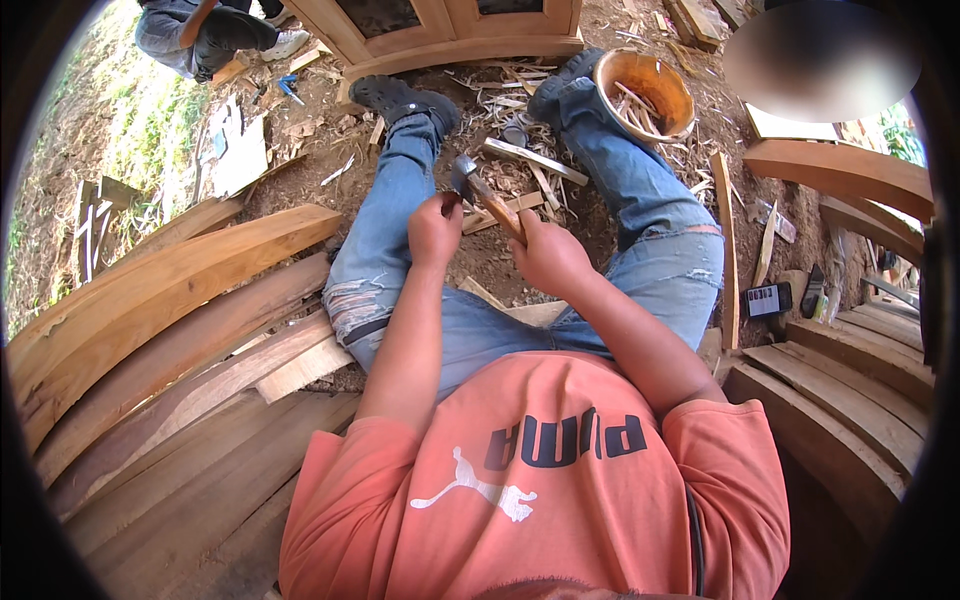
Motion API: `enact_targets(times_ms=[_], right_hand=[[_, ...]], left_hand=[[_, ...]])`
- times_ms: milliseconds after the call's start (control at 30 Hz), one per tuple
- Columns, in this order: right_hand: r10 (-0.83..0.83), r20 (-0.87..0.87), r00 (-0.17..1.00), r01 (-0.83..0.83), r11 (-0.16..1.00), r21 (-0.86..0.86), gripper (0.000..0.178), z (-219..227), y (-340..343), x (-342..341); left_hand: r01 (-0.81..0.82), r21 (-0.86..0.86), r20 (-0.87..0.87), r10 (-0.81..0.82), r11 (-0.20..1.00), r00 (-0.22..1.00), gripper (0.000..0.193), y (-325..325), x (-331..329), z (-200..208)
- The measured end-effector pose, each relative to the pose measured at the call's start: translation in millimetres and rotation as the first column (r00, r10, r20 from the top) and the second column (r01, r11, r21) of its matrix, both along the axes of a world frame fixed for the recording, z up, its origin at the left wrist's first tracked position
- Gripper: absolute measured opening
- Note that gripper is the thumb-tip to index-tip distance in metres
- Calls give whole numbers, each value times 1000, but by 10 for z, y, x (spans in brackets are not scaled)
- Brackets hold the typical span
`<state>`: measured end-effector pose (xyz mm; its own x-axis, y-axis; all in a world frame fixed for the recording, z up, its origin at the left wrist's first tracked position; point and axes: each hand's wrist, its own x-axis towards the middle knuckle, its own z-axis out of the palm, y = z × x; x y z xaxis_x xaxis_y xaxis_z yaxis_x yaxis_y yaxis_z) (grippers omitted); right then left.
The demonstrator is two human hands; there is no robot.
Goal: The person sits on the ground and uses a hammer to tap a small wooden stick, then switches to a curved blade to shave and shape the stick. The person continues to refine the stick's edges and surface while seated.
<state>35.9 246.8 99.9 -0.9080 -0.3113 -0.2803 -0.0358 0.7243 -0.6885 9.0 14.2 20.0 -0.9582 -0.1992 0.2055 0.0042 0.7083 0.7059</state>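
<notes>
My right hand (553,258) is wrapped round the wooden handle of a hammer (493,204). The hammer slants up and left, so its metal head is just above my left hand (435,230). That left hand is closed in a pinch on a small dark piece, too little of which shows to name. Whether the hammer head touches this piece I cannot tell. Below both hands, between my legs, a pale wood strip (535,161) and a shorter wood piece (503,212) lie on the dirt among shavings.
A wooden panelled piece of furniture (460,52) stands beyond my feet. By my right foot is a tan bucket (677,92) holding wood scraps. Curved planks (190,255) are stacked at left, more boards (840,172) at right. Another person (170,38) is at the upper left, near a blue tool (290,88).
</notes>
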Motion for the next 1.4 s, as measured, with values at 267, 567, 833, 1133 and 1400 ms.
enact_targets(times_ms=[267, 567, 833, 1133, 1400], right_hand=[[-18, 4, 1000, 18, 1000, 5, 30, -131, 19, 11], [-16, 2, 1000, 16, 1000, 18, 30, -219, 20, 90], [-76, -60, 995, 73, 996, -56, 30, -149, 25, 62], [-47, -29, 998, 46, 998, -31, 28, -139, -31, 25], [-34, -13, 999, 34, 999, -17, 30, -173, -54, 4]], left_hand=[[-1, 11, -1, 1, 1000, 1000, 14, 28, -98, -33], [10, 11, 8, -10, 1000, 1000, 13, -4, 3, -83], [-13, 13, -18, 13, 1000, 1000, 12, 36, -72, -79], [-8, -12, 1, 8, 1000, 1000, 13, -11, -61, -148], [3, -39, -33, -4, 999, 999, 13, -4, -85, -142]])
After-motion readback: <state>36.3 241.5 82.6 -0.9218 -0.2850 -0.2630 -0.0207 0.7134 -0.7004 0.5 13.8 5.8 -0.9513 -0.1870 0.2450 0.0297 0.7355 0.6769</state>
